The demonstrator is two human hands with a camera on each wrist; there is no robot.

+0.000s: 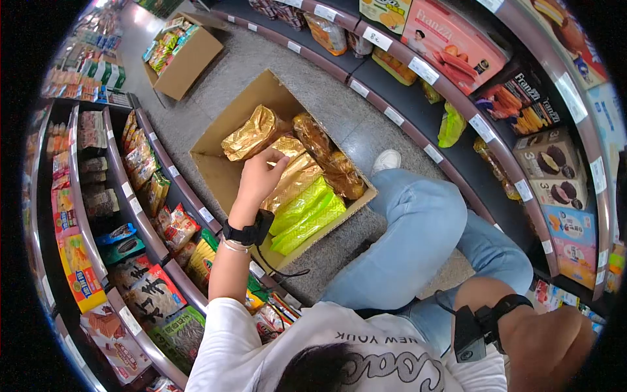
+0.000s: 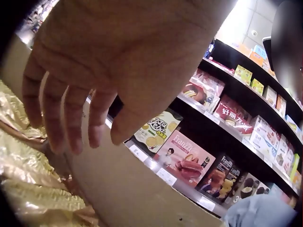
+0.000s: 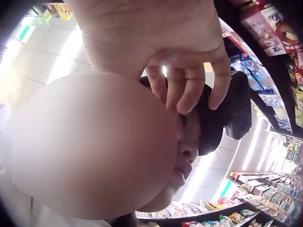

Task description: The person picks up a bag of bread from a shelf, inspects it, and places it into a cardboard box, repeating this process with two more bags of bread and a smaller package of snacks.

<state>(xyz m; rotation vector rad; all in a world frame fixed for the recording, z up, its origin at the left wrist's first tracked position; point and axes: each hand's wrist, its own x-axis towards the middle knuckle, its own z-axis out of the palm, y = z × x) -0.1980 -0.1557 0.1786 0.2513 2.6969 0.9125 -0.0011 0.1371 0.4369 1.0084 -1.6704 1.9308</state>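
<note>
A cardboard box [image 1: 219, 171] of snack bags is seen standing open on the aisle floor between two runs of store shelving, and every place here is given from that box. In the head view the left hand [image 1: 260, 176] is reached into the box's middle, its fingers laid on a gold foil bag [image 1: 295, 171]; more gold bags [image 1: 251, 132] are piled at the box's far end, and lime-green bags [image 1: 307, 214] are stacked at its near end, just beside the wrist. The left grip is shown released: in the left wrist view the fingers [image 2: 59, 118] are seen hanging straight and spread just above the crinkled gold foil [image 2: 21, 161], with nothing closed in them, a detail the head view leaves unclear. That same view also shows, beyond the box wall [image 2: 118, 189], a shelf of biscuit cartons [image 2: 184, 158] that the head view places to the right of the box. The right hand [image 1: 548, 346] is held well away from the box, at the lower right edge of the head view, where only its back is shown. In the right wrist view its fingers [image 3: 189, 85] are seen loosely curled and holding nothing. A second cardboard box [image 1: 189, 59] is seen farther up the aisle.
</note>
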